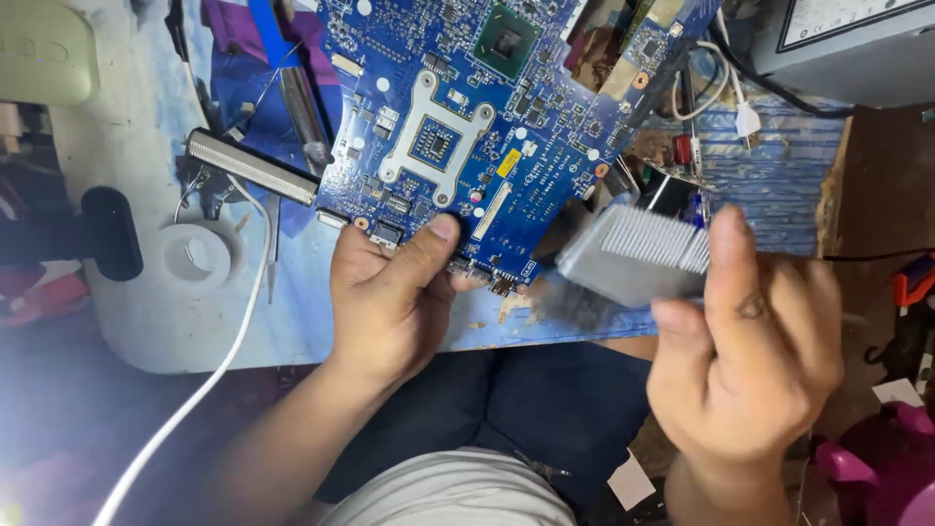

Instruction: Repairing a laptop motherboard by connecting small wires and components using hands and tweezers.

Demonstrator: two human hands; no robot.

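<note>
A blue laptop motherboard (467, 117) with a silver socket bracket and a green chip is held tilted above the bench. My left hand (390, 292) grips its near edge, thumb pressed on the board's face. My right hand (745, 351) holds a grey brush (638, 255) with a ribbed handle; its dark bristles point down-left, next to the board's lower right corner. The brush is blurred.
A silver heatsink fin block (251, 166) lies left of the board on the pale blue bench (769, 156). A roll of white tape (196, 255) and a white cable (224, 365) sit at left. A grey box (857, 44) stands at the top right, with purple plastic (877, 458) at the lower right.
</note>
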